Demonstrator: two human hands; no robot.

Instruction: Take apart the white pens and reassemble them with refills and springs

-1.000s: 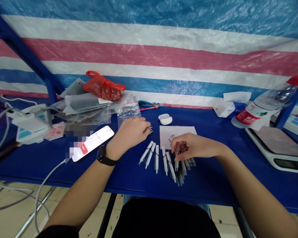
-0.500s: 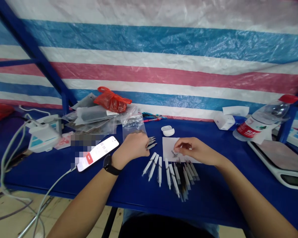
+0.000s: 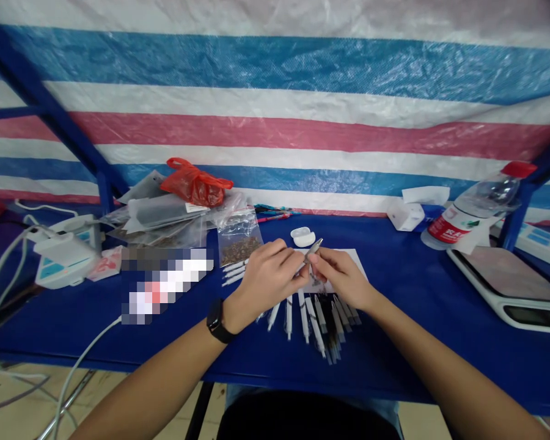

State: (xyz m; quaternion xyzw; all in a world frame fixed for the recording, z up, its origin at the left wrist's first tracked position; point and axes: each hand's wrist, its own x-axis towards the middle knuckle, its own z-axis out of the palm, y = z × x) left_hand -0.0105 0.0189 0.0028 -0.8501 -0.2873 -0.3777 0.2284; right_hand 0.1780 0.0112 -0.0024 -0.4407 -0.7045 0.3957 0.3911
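Note:
My left hand (image 3: pixel 277 269) is closed around a pen (image 3: pixel 314 247) whose silver cone-shaped tip points up and to the right. My right hand (image 3: pixel 343 275) meets it there, thumb and finger pinching the pen near its tip. Whether a small part is also between those fingers is hidden. Below my hands, white pen barrels (image 3: pixel 304 318) lie fanned out beside greyish pen pieces (image 3: pixel 341 315) and thin clear-ended tubes. A white paper sheet (image 3: pixel 360 263) with small dark bits lies under my hands. Several more white pens (image 3: pixel 233 274) lie left of my left hand.
A zip bag of small brown pieces (image 3: pixel 239 247) lies behind the pens, near a white earbud case (image 3: pixel 303 237). Further left are a red plastic bag (image 3: pixel 195 186), a partly blurred phone (image 3: pixel 165 290) and a power strip (image 3: pixel 66 256). A bottle (image 3: pixel 467 214) and scale (image 3: pixel 513 281) stand right.
My left hand has moved right from the silver-tipped pens, bringing one pen to my right hand. My right hand has risen off the small bits on the paper and now pinches the pen.

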